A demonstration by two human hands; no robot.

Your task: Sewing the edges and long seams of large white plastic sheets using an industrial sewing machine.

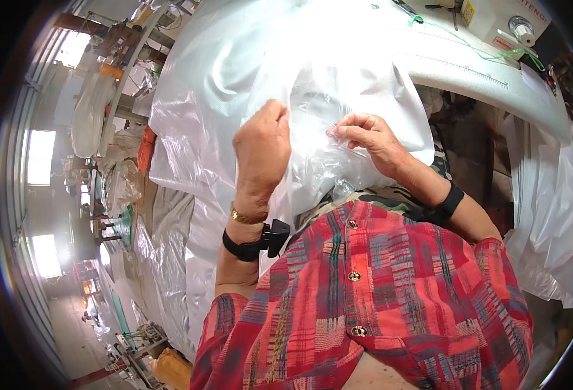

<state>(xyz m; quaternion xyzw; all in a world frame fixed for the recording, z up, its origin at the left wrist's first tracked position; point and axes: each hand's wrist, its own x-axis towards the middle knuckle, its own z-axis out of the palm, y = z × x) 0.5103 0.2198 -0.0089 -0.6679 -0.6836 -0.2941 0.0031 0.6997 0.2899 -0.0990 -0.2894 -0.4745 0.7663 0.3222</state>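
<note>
Both hands pinch the clear plastic bag (pixel 312 123) below the sewing machine (pixel 501 23), left hand (pixel 262 146) and right hand (pixel 368 138) in narrow grip, apparently aligning its edge; feeding needs a taut hold.

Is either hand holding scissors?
No: the left hand and right hand both pinch only the clear plastic sheet.

A single head-worn fisheye view looks steeply down, close over the person's chest and work.
</note>
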